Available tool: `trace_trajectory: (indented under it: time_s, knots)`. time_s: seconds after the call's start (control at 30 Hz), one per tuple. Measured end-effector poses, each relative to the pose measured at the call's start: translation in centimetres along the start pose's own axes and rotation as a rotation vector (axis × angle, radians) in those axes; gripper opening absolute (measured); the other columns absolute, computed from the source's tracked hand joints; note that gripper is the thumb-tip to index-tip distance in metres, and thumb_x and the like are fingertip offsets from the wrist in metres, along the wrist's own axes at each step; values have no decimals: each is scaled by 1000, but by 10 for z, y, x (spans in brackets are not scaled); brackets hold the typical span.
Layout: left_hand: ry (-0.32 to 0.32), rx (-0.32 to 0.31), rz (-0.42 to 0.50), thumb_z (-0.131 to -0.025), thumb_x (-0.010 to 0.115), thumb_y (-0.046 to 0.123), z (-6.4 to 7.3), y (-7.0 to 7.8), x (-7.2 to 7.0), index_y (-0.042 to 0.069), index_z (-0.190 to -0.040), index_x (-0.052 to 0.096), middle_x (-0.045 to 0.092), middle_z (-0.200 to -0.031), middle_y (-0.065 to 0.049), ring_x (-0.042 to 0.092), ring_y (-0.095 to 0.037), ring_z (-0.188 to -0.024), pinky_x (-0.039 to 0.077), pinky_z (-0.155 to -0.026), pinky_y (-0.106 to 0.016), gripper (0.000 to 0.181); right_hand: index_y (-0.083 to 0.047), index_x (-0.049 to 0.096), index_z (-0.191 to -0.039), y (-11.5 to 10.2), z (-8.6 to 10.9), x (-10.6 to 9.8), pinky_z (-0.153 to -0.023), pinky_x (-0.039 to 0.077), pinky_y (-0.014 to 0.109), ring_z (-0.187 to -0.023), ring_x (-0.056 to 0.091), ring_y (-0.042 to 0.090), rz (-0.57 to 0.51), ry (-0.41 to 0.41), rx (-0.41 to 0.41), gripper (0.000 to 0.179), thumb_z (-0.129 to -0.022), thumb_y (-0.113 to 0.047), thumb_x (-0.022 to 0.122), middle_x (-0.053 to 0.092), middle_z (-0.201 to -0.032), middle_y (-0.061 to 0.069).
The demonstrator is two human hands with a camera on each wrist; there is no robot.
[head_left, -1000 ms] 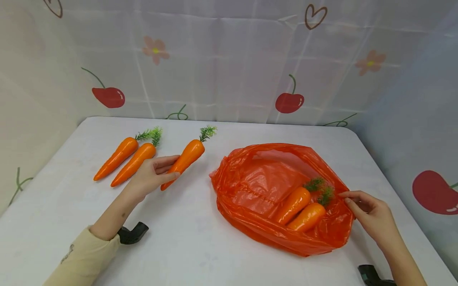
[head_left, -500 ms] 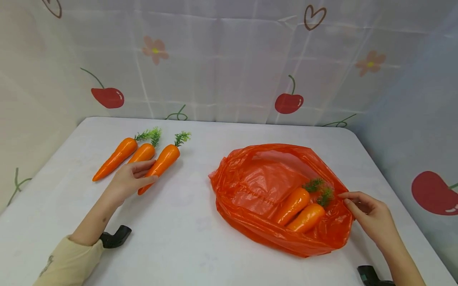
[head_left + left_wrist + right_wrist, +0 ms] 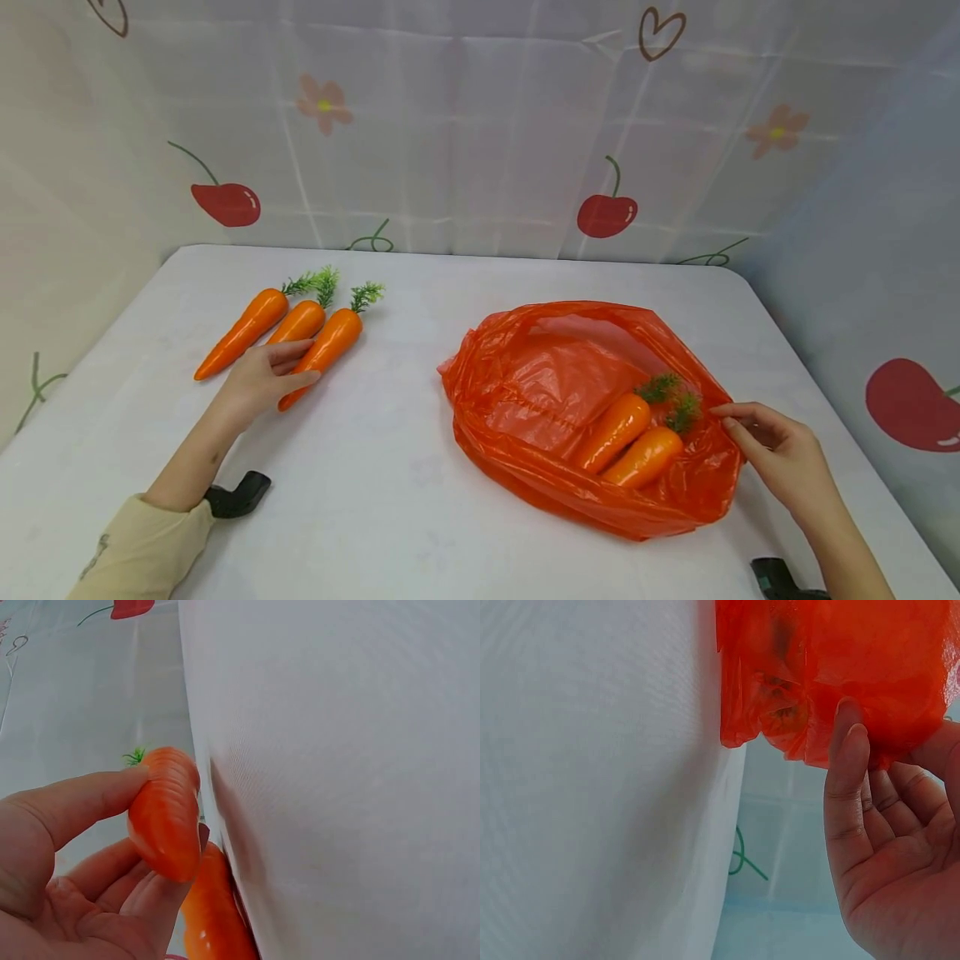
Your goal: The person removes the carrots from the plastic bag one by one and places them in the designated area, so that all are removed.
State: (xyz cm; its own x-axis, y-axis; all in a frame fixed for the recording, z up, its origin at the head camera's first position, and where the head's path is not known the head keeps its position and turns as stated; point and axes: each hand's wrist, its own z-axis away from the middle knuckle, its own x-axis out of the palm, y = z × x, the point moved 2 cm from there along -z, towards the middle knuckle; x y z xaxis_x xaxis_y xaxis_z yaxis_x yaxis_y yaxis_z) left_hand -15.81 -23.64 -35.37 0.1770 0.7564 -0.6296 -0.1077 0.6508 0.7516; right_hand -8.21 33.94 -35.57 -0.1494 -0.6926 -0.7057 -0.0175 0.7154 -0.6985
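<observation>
In the head view, my left hand [image 3: 258, 379] pinches a glossy orange carrot [image 3: 333, 337] with a green top, thumb on one side and fingers on the other. The left wrist view has this carrot [image 3: 169, 817] tip first, its shadow falling on the tabletop. Close by on the left lie two more carrots, an outer one [image 3: 243, 333] and a nearer one [image 3: 300, 319] partly behind my hand. My right hand [image 3: 787, 458] pinches the right edge of an open red plastic bag [image 3: 555, 500]. Inside it rest two carrots, one [image 3: 615, 429] beside the other [image 3: 647, 457].
A white tabletop [image 3: 420, 417] carries everything, with its far edge against a curtain [image 3: 465, 125] printed with cherries, flowers and hearts. A black curved piece [image 3: 238, 494] is at my left wrist, and a similar black piece [image 3: 780, 579] is by the right forearm.
My left hand has carried its carrot leftward and slightly down, away from the bag, to beside the two carrots on the left. My right hand and the bag have stayed put.
</observation>
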Motion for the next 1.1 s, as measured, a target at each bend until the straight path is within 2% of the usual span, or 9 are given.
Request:
trace_trajectory:
  time_s: [0.1,0.47,0.67,0.83,1.1]
  knots:
    - [8,-4,-15,-88,67,21,-1,-2,0,-5,-138,41,42,-135,-26,42,-41,-121,40,-94,-49,62,4,63,-111,0,0,0,-59,50,17,-72,55,-1,7,-3,4,24,-95,-11,55,60,-102,14]
    - [20,5,-20,-88,67,20,-1,-6,0,-6,-136,43,44,-134,-26,42,-40,-121,39,-95,-49,60,4,63,-111,1,-1,1,-59,50,16,-70,55,0,14,0,-2,23,-95,-10,55,59,-104,19]
    - [30,10,-38,-87,68,20,-1,-5,0,-7,-136,42,43,-134,-26,43,-41,-120,39,-95,-49,61,4,63,-111,2,0,0,-58,50,17,-69,55,4,18,4,-4,22,-95,-10,56,60,-99,6]
    - [51,24,-78,-86,69,18,0,-5,0,-8,-135,43,44,-133,-27,44,-42,-118,39,-94,-51,61,4,62,-111,2,0,0,-59,50,17,-70,56,3,10,1,-5,23,-95,-11,55,60,-101,10]
    - [95,74,-152,-83,72,16,-2,-6,-1,-10,-132,46,50,-127,-28,46,-42,-117,39,-94,-51,60,3,62,-111,2,-1,-1,-59,51,17,-71,56,2,-4,-8,-12,23,-95,-12,56,60,-98,1]
